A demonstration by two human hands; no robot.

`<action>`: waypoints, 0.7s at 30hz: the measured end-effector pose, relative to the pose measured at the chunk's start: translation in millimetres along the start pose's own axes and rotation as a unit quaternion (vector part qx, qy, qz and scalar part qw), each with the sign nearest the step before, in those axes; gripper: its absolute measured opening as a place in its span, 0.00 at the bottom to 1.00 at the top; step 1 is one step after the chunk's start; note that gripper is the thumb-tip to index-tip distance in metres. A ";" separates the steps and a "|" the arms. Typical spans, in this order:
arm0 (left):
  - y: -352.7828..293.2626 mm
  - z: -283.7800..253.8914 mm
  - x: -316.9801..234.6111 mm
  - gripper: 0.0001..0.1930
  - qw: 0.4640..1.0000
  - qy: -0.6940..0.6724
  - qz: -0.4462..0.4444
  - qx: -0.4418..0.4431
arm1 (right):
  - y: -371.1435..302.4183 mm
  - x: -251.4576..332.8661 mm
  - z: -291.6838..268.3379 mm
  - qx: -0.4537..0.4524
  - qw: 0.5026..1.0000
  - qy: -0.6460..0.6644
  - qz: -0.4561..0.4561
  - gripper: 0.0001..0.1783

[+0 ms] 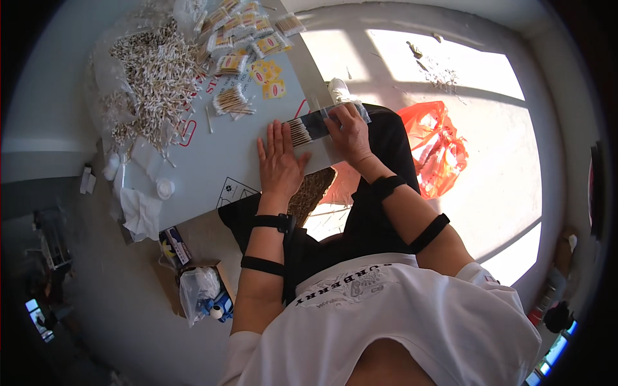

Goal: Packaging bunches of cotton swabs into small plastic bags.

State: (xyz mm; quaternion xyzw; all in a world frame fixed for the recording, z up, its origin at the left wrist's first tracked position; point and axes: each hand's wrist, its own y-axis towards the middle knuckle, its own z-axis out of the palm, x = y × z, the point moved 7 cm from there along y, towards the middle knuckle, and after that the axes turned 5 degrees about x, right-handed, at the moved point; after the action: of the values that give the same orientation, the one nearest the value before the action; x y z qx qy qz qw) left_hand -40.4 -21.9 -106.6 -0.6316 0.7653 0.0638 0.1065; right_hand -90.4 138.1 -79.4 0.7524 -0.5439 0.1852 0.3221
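Observation:
A row of cotton swabs (299, 133) lies side by side at the table's right edge, at the mouth of a clear plastic bag (315, 123). My right hand (351, 135) is closed on the bag's far end, over the edge of the table; its fingertips are partly hidden. My left hand (280, 161) lies flat on the tabletop with its fingers stretched out, its fingertips beside the swabs' left ends. Beyond it are a loose bundle of swabs (232, 100) and yellow printed cards (267, 72).
A big heap of loose swabs (158, 77) in clear plastic covers the table's far left. Several filled packets (238, 32) are piled at the back. A white roll (165, 188) stands near the left edge. An orange-red bag (431, 148) and an open carton (222, 276) are on the floor.

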 end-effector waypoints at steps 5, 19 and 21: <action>2.1 3.0 -2.7 0.41 1.000 -0.012 -0.011 -0.004 | 8.7 -10.9 10.1 0.120 0.984 -0.128 0.024 0.12; 20.9 10.4 -34.2 0.43 0.997 -0.064 -0.026 -0.041 | 17.6 -35.8 12.0 0.126 0.985 0.016 0.114 0.12; 23.3 9.3 -39.4 0.44 0.996 -0.072 -0.024 -0.048 | 16.7 -36.7 12.2 0.123 0.986 0.018 0.113 0.13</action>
State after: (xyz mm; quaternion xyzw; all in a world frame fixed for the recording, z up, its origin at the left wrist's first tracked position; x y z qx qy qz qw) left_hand -55.4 22.4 -106.9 -0.6476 0.7364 0.1438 0.1325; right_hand -119.4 152.0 -106.5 0.7169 -0.5921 0.2997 0.2136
